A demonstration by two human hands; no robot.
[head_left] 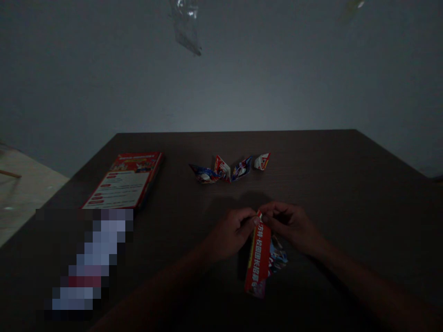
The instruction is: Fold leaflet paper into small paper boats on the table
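The scene is dim. My left hand and my right hand meet over a dark wooden table. Both pinch the top end of a folded red printed paper strip with white characters, which runs down toward me. A blue and white printed part of the paper shows under my right hand. Beyond the hands, several small folded paper pieces lie in a row on the table.
A stack of red and white printed leaflets lies at the left of the table. A blurred-out patch covers something near the front left. A clear plastic piece hangs before the grey wall.
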